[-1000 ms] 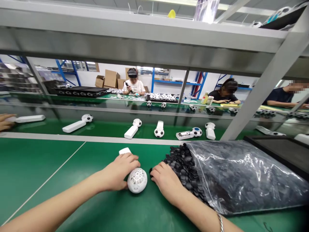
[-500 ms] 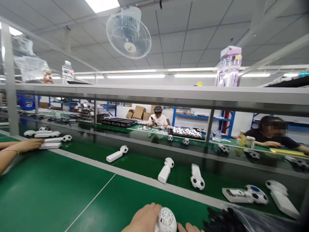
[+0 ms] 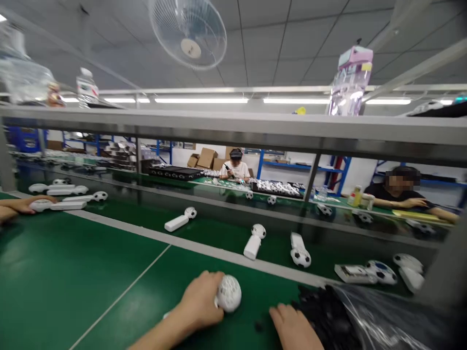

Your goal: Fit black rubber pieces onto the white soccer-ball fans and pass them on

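My left hand (image 3: 204, 299) is closed around a white handheld fan (image 3: 229, 293), its round grille head sticking out beyond the fingers. Most of the fan's handle is hidden by the hand and wrist. At the lower right, my right hand (image 3: 294, 325) rests with fingers stretched out beside a heap of small black parts (image 3: 321, 311), holding nothing that I can see. A small dark piece (image 3: 259, 325), blurred, lies on the green table between the two hands.
Football-patterned fans, such as one white fan (image 3: 254, 241), lie along the green belt beyond the grey strip (image 3: 204, 250). A clear plastic bag (image 3: 386, 311) lies at right. Another person's hand (image 3: 24, 204) touches a fan at far left. A shelf (image 3: 226, 124) crosses above.
My left hand has lifted forward and left with the fan, away from my right hand. My right hand has come further into view beside the black parts. The view has tilted down slightly.
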A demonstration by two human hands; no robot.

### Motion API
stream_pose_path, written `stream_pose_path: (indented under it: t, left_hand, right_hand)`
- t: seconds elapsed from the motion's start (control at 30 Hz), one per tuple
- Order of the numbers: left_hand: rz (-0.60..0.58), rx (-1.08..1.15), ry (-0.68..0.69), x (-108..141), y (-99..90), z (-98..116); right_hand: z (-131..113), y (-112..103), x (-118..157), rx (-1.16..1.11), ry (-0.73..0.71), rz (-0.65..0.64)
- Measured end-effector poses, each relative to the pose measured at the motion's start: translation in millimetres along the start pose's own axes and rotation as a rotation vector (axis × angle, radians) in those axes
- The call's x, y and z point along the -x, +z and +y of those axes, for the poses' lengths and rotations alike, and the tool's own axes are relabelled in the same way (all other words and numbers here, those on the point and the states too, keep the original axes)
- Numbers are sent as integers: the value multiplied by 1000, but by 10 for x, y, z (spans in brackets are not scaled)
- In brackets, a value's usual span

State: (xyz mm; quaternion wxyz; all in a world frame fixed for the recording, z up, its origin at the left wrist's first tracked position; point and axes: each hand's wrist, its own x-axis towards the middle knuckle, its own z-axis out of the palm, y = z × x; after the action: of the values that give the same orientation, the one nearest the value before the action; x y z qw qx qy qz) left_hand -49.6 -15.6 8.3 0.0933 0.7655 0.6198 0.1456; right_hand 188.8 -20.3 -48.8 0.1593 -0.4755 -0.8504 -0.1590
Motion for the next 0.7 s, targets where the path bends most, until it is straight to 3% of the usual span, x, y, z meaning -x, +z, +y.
stream_pose_path:
  t: [0.1,0.2,0.33,0.47,0.53,0.6,0.7]
  left_hand:
    - [7,-30,-27,-113,-26,38]
    - [-19,-17,-5,-263,15,101]
    - [-90,43,-37,-339,110,122]
    - [-67,53,-12,-322,159,93]
    - [-49,49,15,-312,171,85]
    - [-57,35,44,-294,184,95]
    - [-155,18,130,-235,201,158]
  right_hand:
    - [91,-410,-47,-145,173,-117]
    - [153,-572,-151,-306,221,-157]
    - [78,-496,-207,-408,199,-115]
    - [-115,-391,-207,-427,-138,-213]
    - [-145,-362,-192,-363,-229,-269]
    - [-100,-342,-166,-259,-172,-282]
    - [32,-322,-127,-204,34,-261]
